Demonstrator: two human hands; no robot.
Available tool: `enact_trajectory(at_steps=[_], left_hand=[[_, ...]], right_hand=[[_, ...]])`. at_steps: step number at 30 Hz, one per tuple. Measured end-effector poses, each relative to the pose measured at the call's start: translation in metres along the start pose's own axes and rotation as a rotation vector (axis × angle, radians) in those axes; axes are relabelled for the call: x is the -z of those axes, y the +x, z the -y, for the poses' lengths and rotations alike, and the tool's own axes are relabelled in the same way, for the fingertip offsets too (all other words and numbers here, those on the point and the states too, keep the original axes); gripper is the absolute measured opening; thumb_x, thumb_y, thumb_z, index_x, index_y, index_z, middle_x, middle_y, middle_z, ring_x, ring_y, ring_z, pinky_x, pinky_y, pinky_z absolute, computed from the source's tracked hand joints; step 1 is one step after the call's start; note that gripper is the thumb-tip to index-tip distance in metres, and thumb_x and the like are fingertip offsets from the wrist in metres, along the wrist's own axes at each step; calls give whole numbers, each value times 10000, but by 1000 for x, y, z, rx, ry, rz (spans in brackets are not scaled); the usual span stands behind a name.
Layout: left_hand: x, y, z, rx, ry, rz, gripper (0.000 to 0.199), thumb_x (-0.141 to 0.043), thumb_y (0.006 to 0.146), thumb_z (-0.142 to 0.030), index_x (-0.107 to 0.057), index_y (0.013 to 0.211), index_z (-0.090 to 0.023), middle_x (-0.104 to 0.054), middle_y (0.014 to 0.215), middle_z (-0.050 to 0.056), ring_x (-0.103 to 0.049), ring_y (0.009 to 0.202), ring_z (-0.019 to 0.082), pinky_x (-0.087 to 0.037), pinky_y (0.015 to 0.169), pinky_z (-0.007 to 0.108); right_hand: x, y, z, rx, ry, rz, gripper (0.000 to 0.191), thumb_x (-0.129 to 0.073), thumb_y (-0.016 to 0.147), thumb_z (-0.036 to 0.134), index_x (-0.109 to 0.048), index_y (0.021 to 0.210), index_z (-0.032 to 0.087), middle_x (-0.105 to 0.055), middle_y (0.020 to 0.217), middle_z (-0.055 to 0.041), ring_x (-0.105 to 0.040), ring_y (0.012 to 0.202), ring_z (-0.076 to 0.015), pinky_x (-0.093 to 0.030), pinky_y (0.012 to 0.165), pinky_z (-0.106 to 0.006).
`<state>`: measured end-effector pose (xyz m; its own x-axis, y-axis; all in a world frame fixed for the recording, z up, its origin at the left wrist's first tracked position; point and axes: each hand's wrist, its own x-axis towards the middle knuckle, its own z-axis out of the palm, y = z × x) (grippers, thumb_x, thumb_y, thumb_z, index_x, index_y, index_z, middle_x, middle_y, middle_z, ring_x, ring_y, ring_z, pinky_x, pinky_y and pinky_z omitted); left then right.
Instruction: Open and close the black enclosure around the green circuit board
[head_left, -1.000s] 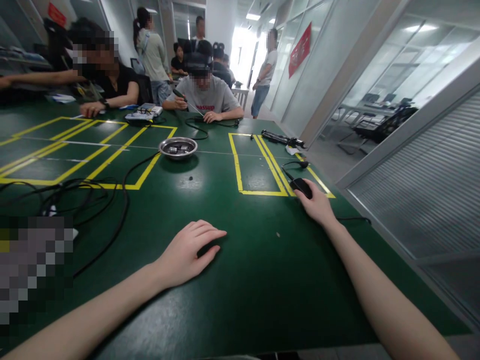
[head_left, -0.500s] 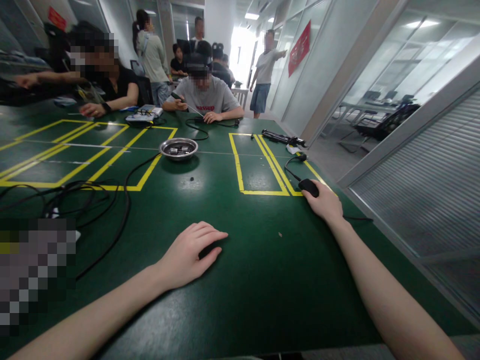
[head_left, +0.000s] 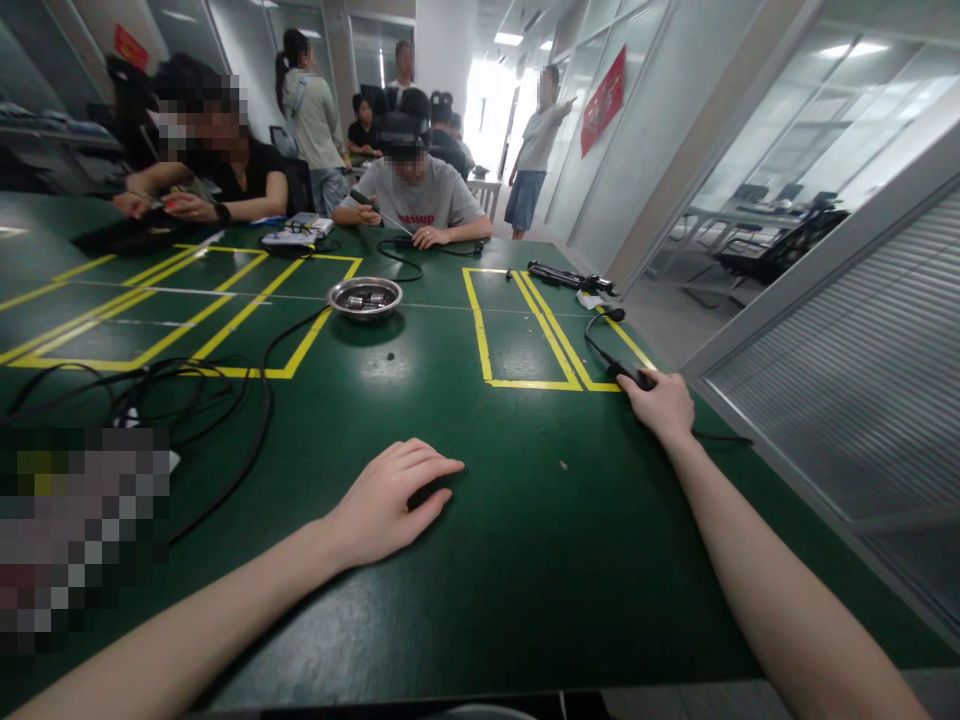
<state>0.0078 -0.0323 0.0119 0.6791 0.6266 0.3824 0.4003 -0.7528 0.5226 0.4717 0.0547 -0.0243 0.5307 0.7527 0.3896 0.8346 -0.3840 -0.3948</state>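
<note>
My left hand (head_left: 397,495) rests on the green table (head_left: 525,560), palm down, with thumb and fingers apart and nothing between them. Farther right, my right hand (head_left: 664,405) has its fingers closed around a black corded device (head_left: 632,377), near the table's right side. A short cable runs from the device to a small black end piece (head_left: 614,314). Beyond my left hand stands a round metal bowl (head_left: 365,299) with several small metal parts in it.
Black cables (head_left: 187,390) lie coiled at the left, beside a blurred-out object (head_left: 82,520). Yellow tape outlines (head_left: 532,384) mark the table. A folded black tripod-like item (head_left: 570,278) lies at the back right. People sit and stand across the table.
My right hand has turned a little on the black device, which now points more to the left and looks narrower. The view has shifted slightly. My left hand keeps its pose.
</note>
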Motion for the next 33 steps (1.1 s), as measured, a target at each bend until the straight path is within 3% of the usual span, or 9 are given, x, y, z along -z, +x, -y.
enact_trajectory(at_steps=[6, 13, 19, 26, 33], left_hand=[[-1, 0, 1, 6, 4, 3, 275, -571, 994, -219, -701, 1236, -209, -776, 1126, 83, -695, 1034, 233, -563, 905, 410], [-2, -1, 1, 12, -6, 7, 270, -570, 1000, -230, -699, 1235, -199, -778, 1110, 86, -698, 1028, 234, -563, 899, 410], [-3, 0, 1, 6, -18, 12, 271, -572, 1003, -229, -701, 1239, -201, -776, 1112, 88, -702, 1026, 231, -577, 897, 400], [-1, 0, 1, 5, -23, 13, 269, -570, 1000, -221, -703, 1233, -199, -779, 1096, 84, -710, 1010, 227, -583, 869, 384], [0, 0, 1, -2, -37, 21, 261, -571, 1003, -216, -708, 1224, -200, -781, 1087, 82, -709, 1004, 224, -586, 872, 378]], right_hand=[[2, 0, 5, -114, 54, -20, 510, -587, 848, 552, -806, 1109, 173, -752, 1021, -179, -692, 912, -369, -546, 771, -476], [7, -4, 9, -57, 177, -53, 513, -698, 730, 463, -741, 1175, 212, -753, 1101, -110, -676, 1004, -335, -524, 872, -454], [11, -5, 16, -173, 215, -38, 400, -567, 839, 482, -727, 1067, 195, -743, 1007, -135, -675, 911, -322, -513, 855, -466], [11, -8, 14, -63, 255, -70, 501, -711, 702, 410, -658, 1163, 220, -713, 1170, -108, -659, 1016, -306, -505, 907, -438], [8, -3, 12, -180, 250, -38, 434, -483, 912, 530, -670, 1099, 186, -723, 947, -137, -661, 866, -313, -511, 852, -456]])
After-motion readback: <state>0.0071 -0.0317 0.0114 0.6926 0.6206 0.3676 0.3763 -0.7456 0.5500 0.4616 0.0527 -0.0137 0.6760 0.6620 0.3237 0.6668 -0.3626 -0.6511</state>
